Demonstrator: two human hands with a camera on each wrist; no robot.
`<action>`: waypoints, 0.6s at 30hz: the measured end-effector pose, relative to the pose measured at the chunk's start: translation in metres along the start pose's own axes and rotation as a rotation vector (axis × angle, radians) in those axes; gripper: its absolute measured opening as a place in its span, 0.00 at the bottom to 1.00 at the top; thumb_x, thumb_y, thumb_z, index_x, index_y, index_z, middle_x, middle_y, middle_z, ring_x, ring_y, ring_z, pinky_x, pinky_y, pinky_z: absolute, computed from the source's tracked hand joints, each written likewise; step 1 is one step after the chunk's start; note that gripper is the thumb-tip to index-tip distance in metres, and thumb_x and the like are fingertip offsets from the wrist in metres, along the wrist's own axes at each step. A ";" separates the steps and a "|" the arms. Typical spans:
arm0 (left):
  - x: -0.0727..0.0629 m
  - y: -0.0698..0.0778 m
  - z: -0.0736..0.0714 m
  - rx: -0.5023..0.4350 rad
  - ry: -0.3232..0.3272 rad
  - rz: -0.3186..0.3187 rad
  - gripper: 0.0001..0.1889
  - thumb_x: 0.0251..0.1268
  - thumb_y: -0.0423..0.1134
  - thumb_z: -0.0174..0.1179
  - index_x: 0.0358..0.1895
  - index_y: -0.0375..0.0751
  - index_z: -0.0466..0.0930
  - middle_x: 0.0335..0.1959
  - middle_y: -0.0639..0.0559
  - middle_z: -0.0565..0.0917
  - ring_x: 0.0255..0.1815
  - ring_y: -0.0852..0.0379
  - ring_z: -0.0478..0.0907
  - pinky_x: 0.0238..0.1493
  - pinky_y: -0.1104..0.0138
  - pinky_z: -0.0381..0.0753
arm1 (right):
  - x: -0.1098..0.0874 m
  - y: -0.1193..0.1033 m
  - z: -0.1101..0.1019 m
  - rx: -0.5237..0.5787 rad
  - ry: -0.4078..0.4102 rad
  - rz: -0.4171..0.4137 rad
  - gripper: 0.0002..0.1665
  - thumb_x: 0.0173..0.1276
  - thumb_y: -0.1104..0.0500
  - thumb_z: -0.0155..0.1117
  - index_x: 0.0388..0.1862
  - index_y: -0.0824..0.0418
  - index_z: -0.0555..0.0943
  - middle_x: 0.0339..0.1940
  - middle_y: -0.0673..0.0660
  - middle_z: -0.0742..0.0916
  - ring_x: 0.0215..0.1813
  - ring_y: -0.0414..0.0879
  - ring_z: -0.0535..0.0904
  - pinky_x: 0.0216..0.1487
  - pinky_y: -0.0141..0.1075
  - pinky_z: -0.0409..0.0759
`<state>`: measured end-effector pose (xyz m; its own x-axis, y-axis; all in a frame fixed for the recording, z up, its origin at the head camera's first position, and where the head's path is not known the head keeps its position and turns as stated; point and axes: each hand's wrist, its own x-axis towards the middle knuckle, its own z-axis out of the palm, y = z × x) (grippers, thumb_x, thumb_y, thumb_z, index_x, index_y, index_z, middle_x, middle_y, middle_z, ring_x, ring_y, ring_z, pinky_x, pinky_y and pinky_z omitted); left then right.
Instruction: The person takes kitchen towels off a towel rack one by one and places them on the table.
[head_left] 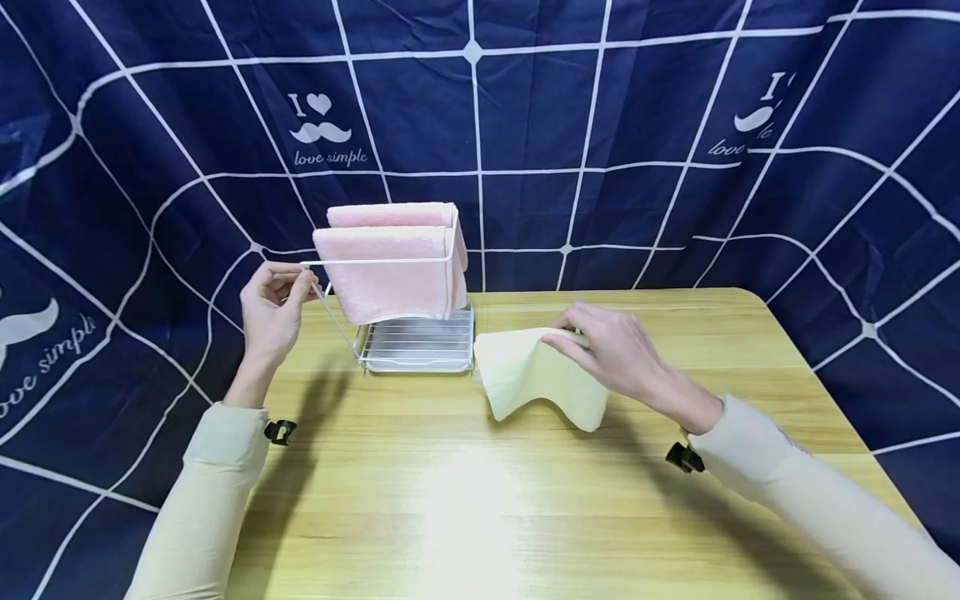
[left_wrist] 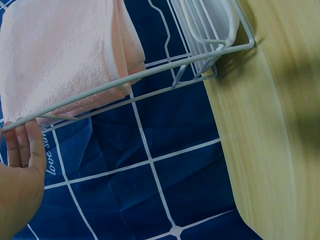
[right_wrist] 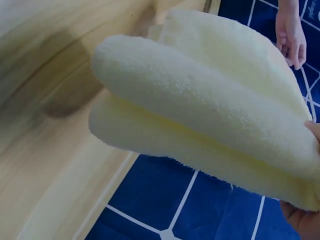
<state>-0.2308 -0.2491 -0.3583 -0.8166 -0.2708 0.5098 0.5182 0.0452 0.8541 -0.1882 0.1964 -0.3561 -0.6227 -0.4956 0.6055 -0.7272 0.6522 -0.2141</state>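
A white wire rack point(head_left: 417, 362) with a tray base stands toward the back of the table. Pink towels point(head_left: 390, 275) hang folded over its upper bars; in the left wrist view the pink towel point(left_wrist: 60, 55) drapes over the wire frame. My left hand point(head_left: 273, 312) pinches the rack's upper left corner between thumb and fingers. To the right of the rack, my right hand point(head_left: 611, 346) grips a folded pale yellow towel point(head_left: 536, 371) by its upper edge, and the towel hangs just above the table. Its folded layers point(right_wrist: 200, 105) fill the right wrist view.
The wooden table point(head_left: 360, 500) has a rounded back right corner. A dark blue curtain with white lines point(head_left: 525, 108) surrounds its back and sides. Glare brightens the front middle of the tabletop.
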 end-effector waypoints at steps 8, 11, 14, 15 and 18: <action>-0.003 0.001 -0.001 -0.009 0.004 0.011 0.18 0.70 0.18 0.59 0.36 0.50 0.82 0.29 0.60 0.90 0.28 0.67 0.87 0.35 0.77 0.91 | -0.008 -0.006 0.002 0.046 -0.028 0.038 0.08 0.64 0.57 0.79 0.35 0.55 0.86 0.32 0.49 0.90 0.26 0.36 0.77 0.22 0.27 0.71; -0.004 0.001 -0.001 -0.016 -0.001 0.013 0.18 0.70 0.18 0.59 0.36 0.50 0.82 0.29 0.60 0.90 0.28 0.67 0.87 0.35 0.77 0.92 | -0.011 -0.004 0.006 0.045 -0.041 0.060 0.07 0.65 0.56 0.79 0.35 0.55 0.87 0.32 0.49 0.90 0.26 0.37 0.76 0.23 0.28 0.71; -0.003 0.001 -0.001 -0.019 -0.005 0.015 0.18 0.70 0.18 0.59 0.36 0.51 0.82 0.28 0.61 0.89 0.28 0.67 0.87 0.35 0.76 0.92 | -0.012 0.000 0.011 0.046 -0.056 0.082 0.07 0.65 0.55 0.78 0.36 0.55 0.87 0.33 0.49 0.90 0.26 0.37 0.75 0.23 0.28 0.70; -0.003 0.000 0.000 -0.022 -0.006 0.015 0.18 0.70 0.18 0.59 0.36 0.50 0.82 0.28 0.61 0.89 0.28 0.67 0.87 0.36 0.76 0.92 | -0.013 0.002 0.013 0.042 -0.060 0.088 0.07 0.65 0.55 0.78 0.37 0.55 0.87 0.33 0.49 0.90 0.26 0.37 0.76 0.23 0.28 0.70; -0.002 0.000 0.000 -0.027 -0.006 0.014 0.18 0.70 0.18 0.59 0.36 0.50 0.82 0.29 0.61 0.89 0.28 0.67 0.87 0.36 0.77 0.91 | -0.012 0.010 0.017 0.036 -0.071 0.114 0.08 0.66 0.55 0.78 0.38 0.55 0.87 0.34 0.50 0.90 0.27 0.38 0.76 0.24 0.29 0.71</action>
<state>-0.2292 -0.2488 -0.3597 -0.8107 -0.2648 0.5221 0.5360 0.0232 0.8439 -0.1929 0.1990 -0.3791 -0.7200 -0.4597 0.5198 -0.6596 0.6862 -0.3067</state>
